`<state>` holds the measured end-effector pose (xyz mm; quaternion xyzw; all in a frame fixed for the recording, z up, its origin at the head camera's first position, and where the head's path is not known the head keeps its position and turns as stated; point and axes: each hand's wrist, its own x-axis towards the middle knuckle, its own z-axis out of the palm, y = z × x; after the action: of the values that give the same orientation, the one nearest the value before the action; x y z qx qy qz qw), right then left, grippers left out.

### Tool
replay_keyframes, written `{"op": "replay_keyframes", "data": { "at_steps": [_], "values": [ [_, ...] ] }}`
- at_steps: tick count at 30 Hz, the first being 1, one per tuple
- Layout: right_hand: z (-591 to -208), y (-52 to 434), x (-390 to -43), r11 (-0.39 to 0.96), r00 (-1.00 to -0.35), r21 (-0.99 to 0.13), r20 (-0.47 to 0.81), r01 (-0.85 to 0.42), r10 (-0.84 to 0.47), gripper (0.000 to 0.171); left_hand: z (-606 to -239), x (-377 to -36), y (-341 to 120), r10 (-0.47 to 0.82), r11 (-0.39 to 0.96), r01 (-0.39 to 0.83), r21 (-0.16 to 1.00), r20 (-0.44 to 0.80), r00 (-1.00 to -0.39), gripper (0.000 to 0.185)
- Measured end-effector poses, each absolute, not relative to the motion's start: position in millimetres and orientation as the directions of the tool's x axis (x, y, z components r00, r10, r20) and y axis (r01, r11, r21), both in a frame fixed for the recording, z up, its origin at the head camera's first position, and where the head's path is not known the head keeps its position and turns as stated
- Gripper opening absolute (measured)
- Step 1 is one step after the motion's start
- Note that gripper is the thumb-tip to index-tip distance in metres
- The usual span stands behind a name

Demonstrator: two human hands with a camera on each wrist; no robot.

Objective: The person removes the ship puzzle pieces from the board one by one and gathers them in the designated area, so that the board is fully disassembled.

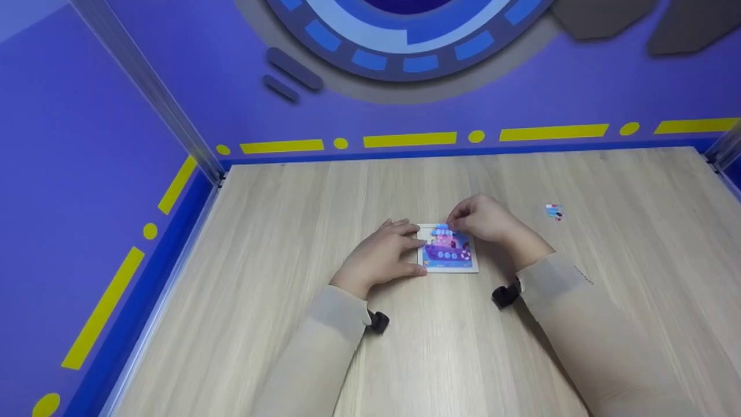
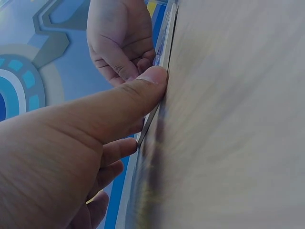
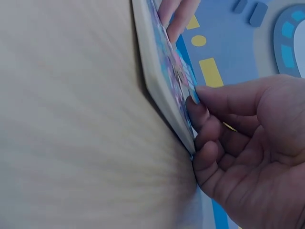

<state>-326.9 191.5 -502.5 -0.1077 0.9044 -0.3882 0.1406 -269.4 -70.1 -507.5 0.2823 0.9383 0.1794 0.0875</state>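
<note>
Head view: small square puzzle board [image 1: 450, 255] sits mid-table [image 1: 289, 243], boat picture up, between my two hands. Left hand [image 1: 379, 255] lies flat against the board's left edge, fingers straight, thumb pressed on the near-left rim; left wrist view confirms the thumb [image 2: 143, 88] bearing on the board edge [image 2: 164, 47]. Right hand [image 1: 483, 219] is at the far top edge, fingertips [image 3: 196, 107] curled onto the picture face, apparently pressing or pinching a piece into place. I can't tell which.

Handling, my read: thin, stiff, light tray, probably wood or card. Slides easily on the smooth table, so it needs bracing at the edges. Pieces are small and flat, best taken by fingertip pinch at the rim.

One loose piece [image 1: 554, 211] lies well apart, right of the board.

Unclear: piece under my right fingertips is hidden; wrist views are blurred and edge-on, so the picture's gaps can't be read.
</note>
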Motion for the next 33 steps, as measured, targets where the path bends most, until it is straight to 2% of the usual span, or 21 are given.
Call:
{"op": "replay_keyframes", "data": {
  "at_steps": [8,16,24,33],
  "values": [
    [-501.7,188.8,-325.4,0.684,-0.941,-0.725,-0.168,-0.083,-0.293,0.015,-507.8,-269.1,-70.4,0.564,0.771,0.502,0.391,-0.054,-0.824,0.065],
    [-501.8,188.6,-325.0,0.668,-0.935,-0.732,-0.126,-0.137,-0.331,0.013,-507.1,-268.9,-71.3,0.569,0.773,0.513,0.373,-0.051,-0.821,0.064],
    [-500.7,187.8,-324.9,0.673,-0.942,-0.737,-0.176,-0.066,-0.285,0.016,-506.8,-268.4,-70.5,0.564,0.774,0.506,0.38,-0.052,-0.824,0.063],
    [-499.0,186.3,-324.4,0.676,-0.944,-0.735,-0.185,-0.053,-0.275,0.017,-507.0,-268.3,-70.7,0.565,0.775,0.507,0.377,-0.055,-0.823,0.063]
  ]
}}
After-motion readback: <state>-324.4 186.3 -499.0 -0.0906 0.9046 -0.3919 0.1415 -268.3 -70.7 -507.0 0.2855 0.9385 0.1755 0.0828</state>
